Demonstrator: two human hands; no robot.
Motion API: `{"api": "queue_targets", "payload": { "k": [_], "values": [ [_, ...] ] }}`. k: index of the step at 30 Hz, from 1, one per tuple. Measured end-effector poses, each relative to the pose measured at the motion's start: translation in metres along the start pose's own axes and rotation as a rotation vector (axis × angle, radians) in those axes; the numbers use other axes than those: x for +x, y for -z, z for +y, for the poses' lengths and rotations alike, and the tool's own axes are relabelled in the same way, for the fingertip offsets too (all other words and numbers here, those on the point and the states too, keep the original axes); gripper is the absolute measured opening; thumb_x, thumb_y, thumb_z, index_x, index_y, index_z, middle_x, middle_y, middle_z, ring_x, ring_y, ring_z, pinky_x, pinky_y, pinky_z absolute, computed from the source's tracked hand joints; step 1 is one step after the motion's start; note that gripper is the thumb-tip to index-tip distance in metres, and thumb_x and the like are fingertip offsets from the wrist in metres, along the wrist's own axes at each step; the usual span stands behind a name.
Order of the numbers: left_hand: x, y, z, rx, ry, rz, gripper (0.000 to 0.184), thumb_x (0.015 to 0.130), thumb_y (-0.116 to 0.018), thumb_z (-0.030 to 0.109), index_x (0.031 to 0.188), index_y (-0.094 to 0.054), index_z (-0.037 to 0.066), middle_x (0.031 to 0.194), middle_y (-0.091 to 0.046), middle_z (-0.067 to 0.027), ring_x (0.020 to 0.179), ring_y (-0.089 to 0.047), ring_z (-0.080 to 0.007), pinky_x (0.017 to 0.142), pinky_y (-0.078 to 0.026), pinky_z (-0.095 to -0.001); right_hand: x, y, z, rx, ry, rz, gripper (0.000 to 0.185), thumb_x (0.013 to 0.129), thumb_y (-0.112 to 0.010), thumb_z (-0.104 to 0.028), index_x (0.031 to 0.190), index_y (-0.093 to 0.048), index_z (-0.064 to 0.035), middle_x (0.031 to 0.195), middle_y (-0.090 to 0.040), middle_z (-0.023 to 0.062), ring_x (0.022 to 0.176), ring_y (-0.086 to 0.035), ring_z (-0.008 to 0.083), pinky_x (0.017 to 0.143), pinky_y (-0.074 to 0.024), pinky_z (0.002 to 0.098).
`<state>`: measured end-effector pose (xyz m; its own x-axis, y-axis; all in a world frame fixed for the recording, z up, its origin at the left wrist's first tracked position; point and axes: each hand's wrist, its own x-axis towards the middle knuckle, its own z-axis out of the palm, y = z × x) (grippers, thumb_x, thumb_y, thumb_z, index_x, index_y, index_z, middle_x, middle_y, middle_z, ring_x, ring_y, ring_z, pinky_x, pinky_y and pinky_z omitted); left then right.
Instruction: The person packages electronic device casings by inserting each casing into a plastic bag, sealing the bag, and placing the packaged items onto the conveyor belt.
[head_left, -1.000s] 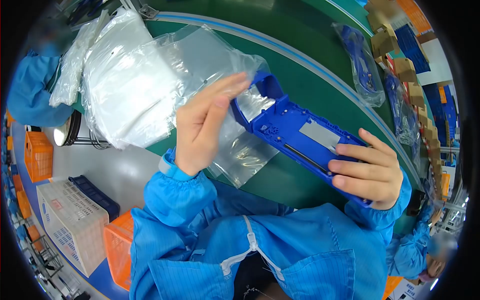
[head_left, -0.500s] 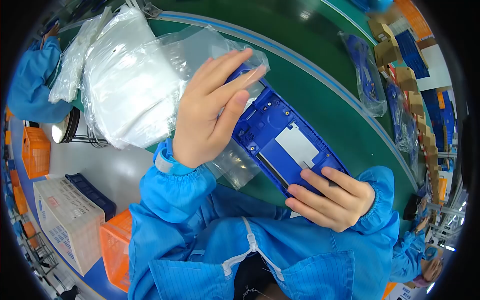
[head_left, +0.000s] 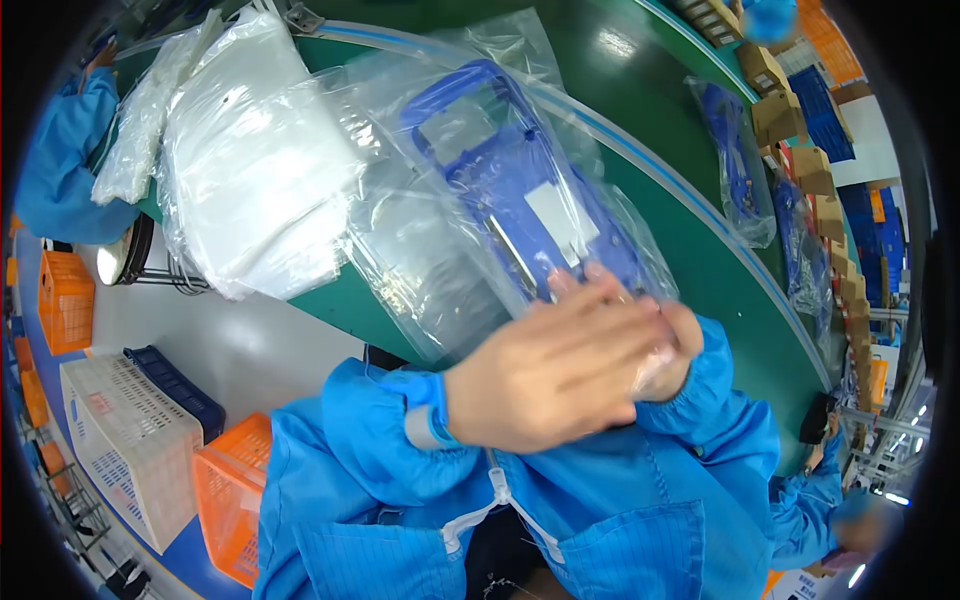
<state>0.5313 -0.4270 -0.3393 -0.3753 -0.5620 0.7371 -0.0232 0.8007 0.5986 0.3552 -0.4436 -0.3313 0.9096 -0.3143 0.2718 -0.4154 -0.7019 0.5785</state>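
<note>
A blue plastic housing (head_left: 500, 200) with an open frame at its far end and a white label lies inside a clear plastic bag (head_left: 640, 235), tilted over the table. My right hand (head_left: 680, 350) holds the near end of the housing, its fingertips showing on the inner face. Across it lies my left hand (head_left: 550, 375), fingers together at the near end of the bag and somewhat smeared by motion. The left fingers hide much of the right hand and the bag's near edge.
A stack of clear bags (head_left: 255, 160) lies on the green table to the left. Bagged blue parts (head_left: 735, 165) are on the right beyond a metal rail. Crates (head_left: 130, 440) stand on the floor at left. Other people's blue sleeves (head_left: 70, 165) show at both sides.
The housing's far end has gone fully into the bag, which now covers most of it. My left hand has moved from the far end down to the near end, over my right hand.
</note>
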Motion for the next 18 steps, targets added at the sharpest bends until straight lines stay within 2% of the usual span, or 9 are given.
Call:
{"api": "queue_targets", "payload": {
  "k": [2,4,5,8,9,11,14,15,18],
  "values": [
    [-0.003,-0.009,0.007,0.039,-0.06,-0.012,0.04,0.092,-0.048,0.029,0.108,-0.061,-0.006,0.113,-0.061,-0.0199,0.113,-0.056,-0.0337,0.098,-0.039,-0.0514,0.013,0.001,-0.008,0.091,-0.197,-0.077,0.042,0.092,-0.035,-0.035,0.12,-0.06,-0.0167,0.124,-0.057,0.0084,0.11,-0.056,0.0214,0.109,-0.0191,0.0449],
    [0.0,-0.011,0.011,0.095,-0.055,0.006,0.04,0.093,-0.047,0.029,0.109,-0.061,-0.005,0.113,-0.061,-0.0189,0.113,-0.056,-0.0323,0.098,-0.04,-0.0498,0.026,0.004,-0.011,0.351,-0.462,-0.09,0.041,0.092,-0.034,-0.034,0.123,-0.058,-0.0205,0.127,-0.056,0.0059,0.113,-0.055,0.0206,0.109,-0.0199,0.0473],
    [0.001,-0.01,0.011,0.127,-0.057,-0.004,0.039,0.092,-0.049,0.028,0.109,-0.062,-0.005,0.113,-0.061,-0.0171,0.113,-0.056,-0.0305,0.096,-0.041,-0.0493,0.029,0.002,-0.009,0.354,-0.469,-0.063,0.039,0.089,-0.039,-0.031,0.122,-0.058,-0.0232,0.126,-0.057,0.0057,0.112,-0.055,0.0202,0.108,-0.0201,0.05],
    [0.001,-0.012,0.009,0.201,-0.081,-0.027,0.038,0.087,-0.055,0.032,0.106,-0.064,0.001,0.111,-0.062,-0.0147,0.11,-0.058,-0.0279,0.096,-0.041,-0.0484,0.037,-0.001,-0.002,0.302,-0.456,-0.078,0.038,0.084,-0.046,-0.028,0.119,-0.06,-0.0228,0.12,-0.06,0.0047,0.106,-0.059,0.0211,0.107,-0.0224,0.0526],
    [0.0,-0.014,0.009,0.25,-0.074,0.014,0.035,0.085,-0.057,0.033,0.105,-0.065,0.005,0.108,-0.063,-0.0133,0.106,-0.059,-0.0272,0.097,-0.04,-0.0484,0.038,-0.003,0.002,0.317,-0.453,-0.013,0.04,0.08,-0.052,-0.024,0.119,-0.06,-0.022,0.119,-0.06,0.0055,0.105,-0.06,0.0222,0.105,-0.0271,0.055],
    [0.0,-0.014,0.006,0.351,-0.06,0.098,0.031,0.081,-0.062,0.035,0.101,-0.067,0.012,0.102,-0.064,-0.0105,0.1,-0.061,-0.0259,0.098,-0.039,-0.0484,0.035,-0.014,0.013,0.332,-0.411,0.005,0.039,0.08,-0.053,-0.024,0.118,-0.06,-0.0209,0.119,-0.06,0.006,0.106,-0.058,0.0226,0.103,-0.03,0.0561],
    [0.01,-0.02,-0.003,0.595,0.136,0.41,0.025,0.074,-0.068,0.033,0.095,-0.067,0.02,0.089,-0.063,-0.0038,0.091,-0.061,-0.0224,0.099,-0.037,-0.0487,0.035,-0.022,0.017,0.309,-0.371,0.044,0.038,0.079,-0.057,-0.024,0.116,-0.062,-0.0184,0.117,-0.061,0.0071,0.106,-0.058,0.0243,0.098,-0.0352,0.0576],
    [0.011,-0.017,-0.008,0.59,0.182,0.411,0.024,0.067,-0.072,0.026,0.09,-0.067,0.022,0.087,-0.06,-0.0014,0.085,-0.06,-0.0219,0.098,-0.037,-0.0502,0.036,-0.027,0.016,0.287,-0.353,0.062,0.037,0.078,-0.058,-0.024,0.115,-0.062,-0.018,0.117,-0.061,0.0073,0.106,-0.058,0.0248,0.098,-0.0357,0.0574],
    [-0.004,-0.013,-0.023,0.595,0.019,0.311,0.027,0.059,-0.074,0.018,0.085,-0.068,0.02,0.091,-0.059,-0.0022,0.083,-0.06,-0.0221,0.094,-0.04,-0.0492,0.042,-0.028,0.02,0.288,-0.381,0.085,0.034,0.077,-0.059,-0.02,0.111,-0.063,-0.0182,0.115,-0.061,0.0082,0.104,-0.059,0.0258,0.095,-0.0379,0.0567]
  ]
}}
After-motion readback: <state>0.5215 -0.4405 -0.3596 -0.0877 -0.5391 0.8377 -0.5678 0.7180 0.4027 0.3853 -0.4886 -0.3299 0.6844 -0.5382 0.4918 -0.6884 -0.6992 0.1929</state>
